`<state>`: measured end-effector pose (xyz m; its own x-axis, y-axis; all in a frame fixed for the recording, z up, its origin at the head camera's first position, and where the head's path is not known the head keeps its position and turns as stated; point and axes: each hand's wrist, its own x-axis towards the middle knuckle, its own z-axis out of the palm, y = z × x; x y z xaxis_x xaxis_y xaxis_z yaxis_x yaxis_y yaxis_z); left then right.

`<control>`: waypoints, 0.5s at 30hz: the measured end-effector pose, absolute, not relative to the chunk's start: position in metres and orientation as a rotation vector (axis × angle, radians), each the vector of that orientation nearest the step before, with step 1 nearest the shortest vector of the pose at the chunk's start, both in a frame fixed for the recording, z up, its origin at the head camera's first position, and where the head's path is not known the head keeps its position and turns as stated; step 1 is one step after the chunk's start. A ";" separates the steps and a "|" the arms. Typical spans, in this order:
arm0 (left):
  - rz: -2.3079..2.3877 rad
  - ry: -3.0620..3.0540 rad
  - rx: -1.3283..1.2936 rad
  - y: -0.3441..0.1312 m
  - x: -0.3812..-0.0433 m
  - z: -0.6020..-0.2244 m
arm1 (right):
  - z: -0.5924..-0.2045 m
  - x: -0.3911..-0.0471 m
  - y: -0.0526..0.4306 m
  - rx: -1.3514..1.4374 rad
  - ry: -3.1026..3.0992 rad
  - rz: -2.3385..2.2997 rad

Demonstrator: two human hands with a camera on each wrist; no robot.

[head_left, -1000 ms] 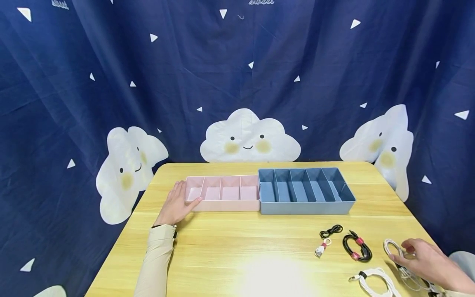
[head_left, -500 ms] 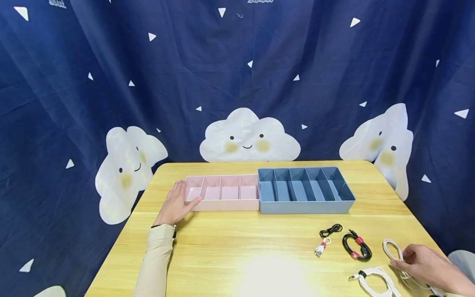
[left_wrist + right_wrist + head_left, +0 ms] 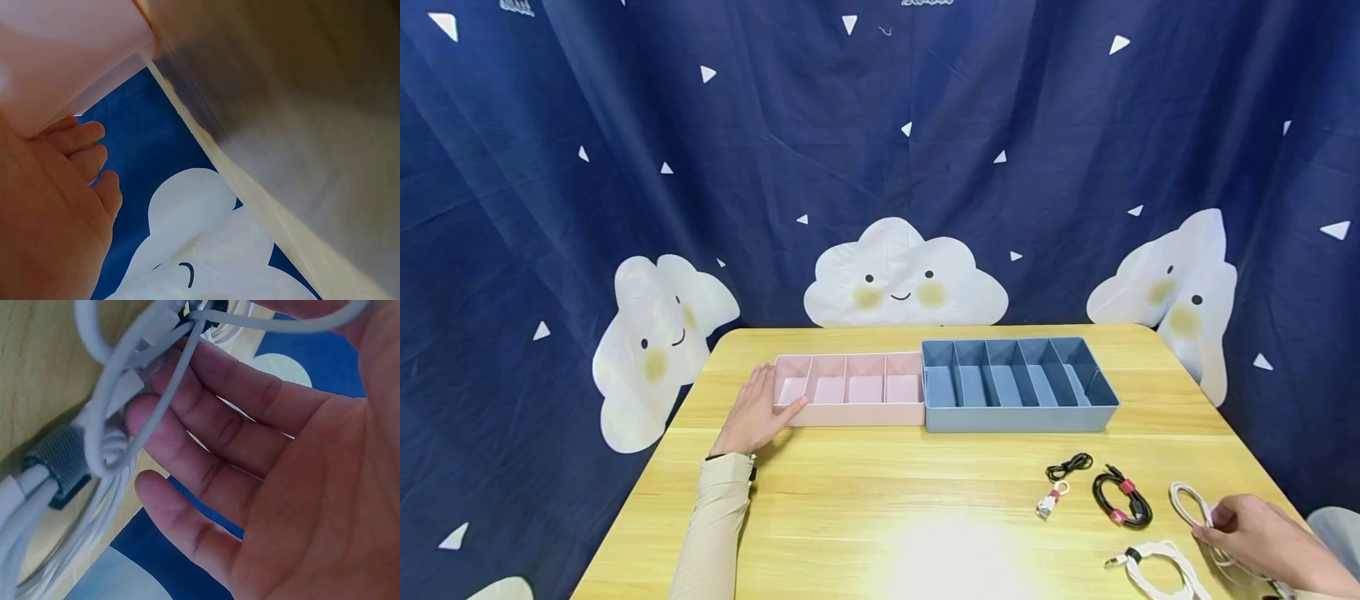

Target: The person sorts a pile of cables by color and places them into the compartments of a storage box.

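At the left end of the pink divided box (image 3: 850,415), my left hand (image 3: 751,421) rests with its fingers along the end wall and its thumb over the front rim. From close up in the left wrist view, the fingers lie beside the pink wall, near the table's edge. At the far right, my right hand (image 3: 1262,533) pinches a coiled white cable (image 3: 97,437) between thumb and fingers. A loop of it passes close to the fingertips. A dark strap (image 3: 59,459) binds white strands beside the hand; the thumb tip is out of the right wrist view.
A blue divided box (image 3: 1022,419) stands against the pink one's right end. On the table's right lie a small black cable (image 3: 1060,472), a short white cable (image 3: 1051,500) with a red tie, a black cable (image 3: 1138,508) with pinkish-red ties and another white coil (image 3: 1165,547).
My right hand has closed in on the white cable, and its coil has shifted slightly left. The left hand and both boxes have stayed in place.
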<state>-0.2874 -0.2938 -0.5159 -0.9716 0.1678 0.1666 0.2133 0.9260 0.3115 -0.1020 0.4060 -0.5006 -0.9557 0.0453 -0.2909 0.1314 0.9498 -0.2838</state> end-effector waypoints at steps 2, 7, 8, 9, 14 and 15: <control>-0.501 -2.949 -0.293 -0.294 -0.287 -0.516 | -0.500 -0.102 0.405 0.112 2.836 -0.438; -0.495 -2.950 -0.296 -0.295 -0.288 -0.517 | -0.503 -0.103 0.405 0.077 2.880 -0.423; -0.493 -2.949 -0.296 -0.295 -0.289 -0.517 | -0.503 -0.103 0.405 0.083 2.880 -0.420; -0.489 -2.948 -0.298 -0.295 -0.289 -0.518 | -0.503 -0.103 0.405 0.083 2.880 -0.421; -0.489 -2.947 -0.300 -0.295 -0.289 -0.518 | -0.501 -0.103 0.403 0.065 2.904 -0.409; -0.489 -2.949 -0.301 -0.295 -0.290 -0.518 | -0.501 -0.103 0.403 0.053 2.915 -0.405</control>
